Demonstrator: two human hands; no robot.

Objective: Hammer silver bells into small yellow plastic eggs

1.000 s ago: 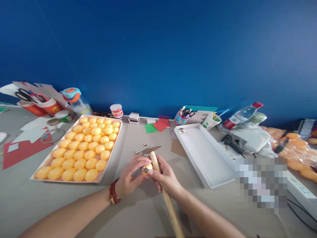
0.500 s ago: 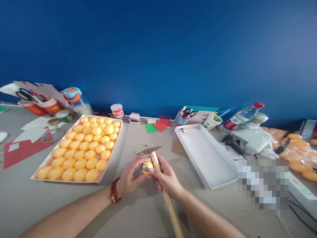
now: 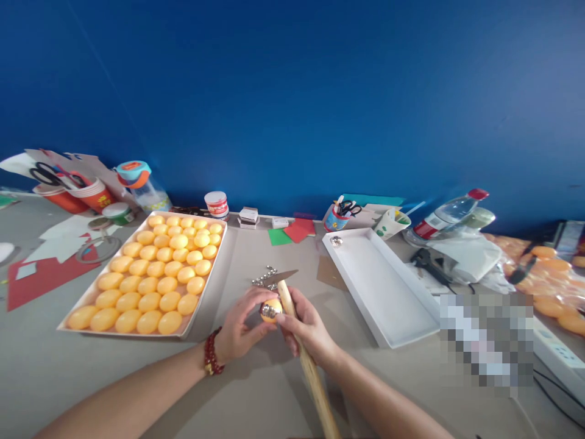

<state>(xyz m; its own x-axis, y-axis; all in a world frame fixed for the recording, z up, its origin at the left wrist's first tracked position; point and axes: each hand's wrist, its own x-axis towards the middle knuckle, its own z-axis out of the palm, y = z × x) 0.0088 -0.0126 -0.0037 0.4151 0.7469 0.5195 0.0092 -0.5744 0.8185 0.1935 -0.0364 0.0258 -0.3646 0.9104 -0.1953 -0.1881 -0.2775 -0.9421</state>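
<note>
Between the fingers of my left hand [image 3: 242,323] is an orange ball [image 3: 275,303] with shiny silver pieces on its near side. My right hand [image 3: 308,323] is closed around the wooden handle [image 3: 315,384] of a tool, its thumb at the ball's right side. A thin, pointed brown blade [image 3: 284,277] sticks out at the handle's top; its exact kind is unclear. Small silver beads [image 3: 261,281] lie on the table just beyond my left fingers. To the left, a shallow box [image 3: 189,326] holds rows of orange balls [image 3: 148,285].
A white tray [image 3: 388,292] on the right has one silver piece [image 3: 336,241] in its far corner. Pen cups [image 3: 336,221], a bottle [image 3: 445,213], a jar [image 3: 216,205] and coloured paper [image 3: 299,230] line the wall. Bagged orange balls [image 3: 548,280] and a power strip [image 3: 557,350] lie far right.
Almost nothing differs. The ball in my left fingers is turned very slightly, and the tool's blade has shifted a little to the left.
</note>
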